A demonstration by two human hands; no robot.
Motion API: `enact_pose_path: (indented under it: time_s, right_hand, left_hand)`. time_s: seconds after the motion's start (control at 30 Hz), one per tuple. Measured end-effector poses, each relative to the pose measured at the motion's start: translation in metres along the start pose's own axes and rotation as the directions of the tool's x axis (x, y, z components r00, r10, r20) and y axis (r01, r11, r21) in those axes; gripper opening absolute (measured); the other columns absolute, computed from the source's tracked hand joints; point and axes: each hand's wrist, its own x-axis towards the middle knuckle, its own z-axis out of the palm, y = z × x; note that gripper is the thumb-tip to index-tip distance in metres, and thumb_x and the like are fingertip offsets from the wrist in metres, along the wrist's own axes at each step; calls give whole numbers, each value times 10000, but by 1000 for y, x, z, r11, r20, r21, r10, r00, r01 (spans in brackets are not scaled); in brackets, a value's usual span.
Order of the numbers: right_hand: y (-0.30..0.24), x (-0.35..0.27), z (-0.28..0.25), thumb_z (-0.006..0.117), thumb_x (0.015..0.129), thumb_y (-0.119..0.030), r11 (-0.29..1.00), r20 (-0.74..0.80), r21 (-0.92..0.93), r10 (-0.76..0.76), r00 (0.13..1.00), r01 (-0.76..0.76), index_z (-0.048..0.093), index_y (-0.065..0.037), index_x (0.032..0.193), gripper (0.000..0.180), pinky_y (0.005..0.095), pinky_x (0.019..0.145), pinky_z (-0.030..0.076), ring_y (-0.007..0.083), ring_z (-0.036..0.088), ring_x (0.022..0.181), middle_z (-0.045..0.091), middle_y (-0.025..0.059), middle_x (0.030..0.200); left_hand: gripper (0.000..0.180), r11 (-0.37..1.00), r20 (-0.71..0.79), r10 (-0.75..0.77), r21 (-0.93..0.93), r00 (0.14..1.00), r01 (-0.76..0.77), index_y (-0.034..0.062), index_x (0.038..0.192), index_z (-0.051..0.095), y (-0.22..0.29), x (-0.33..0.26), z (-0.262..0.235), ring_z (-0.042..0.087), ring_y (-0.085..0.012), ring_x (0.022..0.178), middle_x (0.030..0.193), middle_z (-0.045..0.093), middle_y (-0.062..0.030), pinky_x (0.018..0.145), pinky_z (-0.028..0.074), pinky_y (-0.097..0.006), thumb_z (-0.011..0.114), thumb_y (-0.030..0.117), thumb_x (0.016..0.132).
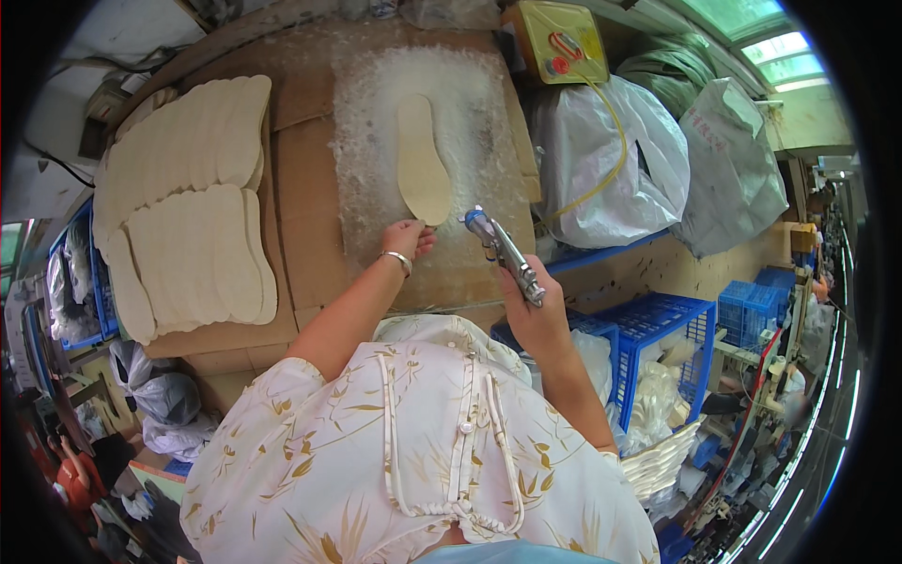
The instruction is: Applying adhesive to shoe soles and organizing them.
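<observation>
A cream insole (422,164) lies lengthwise on a cardboard sheet (366,188) crusted with whitish residue. My left hand (410,239) pinches the insole's near, heel end between closed fingers. In my right hand (536,305) is a metal spray gun (507,255) with a blue ring near its nozzle. The nozzle points up and left, just to the right of the insole's heel and apart from it. Overlapping rows of cream insoles (193,254) cover the cardboard to the left.
A yellow can (561,42) with a yellow hose (615,169) stands at the back right. Beside it sit a white plastic sack (611,141) and a grey sack (728,169). Blue crates (662,320) stand close to my right arm. Wrapped bundles (155,390) lie lower left.
</observation>
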Motion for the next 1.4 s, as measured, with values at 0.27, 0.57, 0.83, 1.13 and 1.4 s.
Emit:
enact_pose_path:
  time_s: [0.27, 0.57, 0.83, 1.13, 1.4]
  right_hand:
    - [-1, -9, 0, 634, 899, -192, 997, 10, -11, 76, 997, -76, 554, -16, 966, 205, 312, 560, 435, 204, 522, 573, 569, 135, 678]
    - [2, -15, 0, 637, 892, -171, 995, 9, -14, 102, 995, -102, 552, -15, 963, 192, 314, 561, 439, 219, 515, 560, 574, 139, 681]
    - [3, -17, -1, 640, 890, -174, 991, -7, -6, 131, 991, -131, 552, -17, 965, 195, 317, 564, 443, 213, 523, 569, 579, 137, 686]
    - [7, -21, -5, 643, 884, -155, 988, 11, -34, 149, 989, -149, 549, -18, 964, 184, 305, 557, 440, 202, 516, 564, 578, 134, 685]
    - [7, -28, -6, 627, 897, -161, 991, 42, 3, 137, 990, -137, 554, -12, 970, 182, 303, 563, 443, 211, 537, 573, 583, 135, 690]
  left_hand:
    - [170, 1000, -7, -10, 10, 1000, 10, 11, 1001, 571, 0, -1, -1, 661, -193, 774, 909, 657, -105, 629, 551, -282, 574, 150, 904]
    - [166, 1000, -12, -14, 22, 1000, 14, 12, 1005, 569, 2, -1, 0, 661, -189, 773, 917, 658, -103, 630, 551, -282, 563, 148, 910]
    - [168, 1000, -11, -9, 24, 1000, 9, 12, 1015, 566, 0, 0, 0, 663, -190, 775, 921, 658, -104, 622, 550, -277, 557, 144, 911]
    - [166, 1000, -18, -19, 21, 1000, 19, 14, 1000, 568, -2, 4, -1, 662, -180, 761, 903, 663, -97, 613, 548, -272, 579, 146, 900]
    - [158, 1000, -14, -19, 24, 1000, 19, 18, 1000, 570, -2, 4, -1, 663, -182, 758, 907, 666, -98, 623, 548, -278, 578, 140, 900]
